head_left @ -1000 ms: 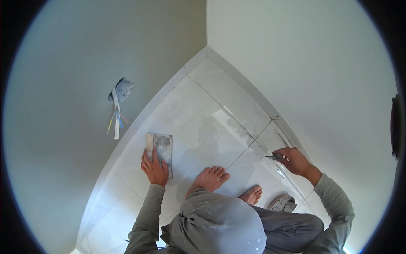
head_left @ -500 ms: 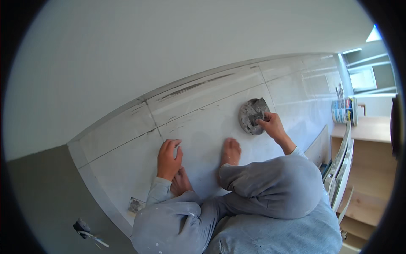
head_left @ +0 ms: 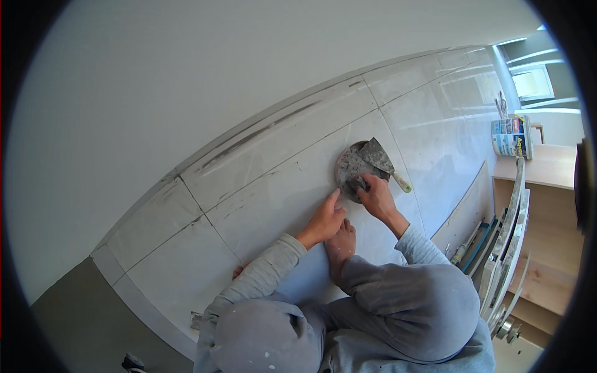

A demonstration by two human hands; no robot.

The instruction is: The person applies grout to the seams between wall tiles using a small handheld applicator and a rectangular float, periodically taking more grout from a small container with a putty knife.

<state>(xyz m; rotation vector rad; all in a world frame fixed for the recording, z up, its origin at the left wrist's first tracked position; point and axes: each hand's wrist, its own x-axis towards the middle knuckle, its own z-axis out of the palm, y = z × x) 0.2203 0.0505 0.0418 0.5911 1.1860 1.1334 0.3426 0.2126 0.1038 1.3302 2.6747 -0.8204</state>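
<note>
Round bowl (head_left: 338,169), caked with grey paste (head_left: 352,163), beneath mottled putty knife (head_left: 377,156). Inside: small grey scraper (head_left: 355,184), pinched in right hand (head_left: 377,198). Beside bowl: loosely spread left hand (head_left: 324,221).

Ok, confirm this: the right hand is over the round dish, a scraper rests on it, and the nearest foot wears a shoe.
Not quite: the head view shows that foot bare. The right hand is over the round dish, with the scraper on it.
</note>
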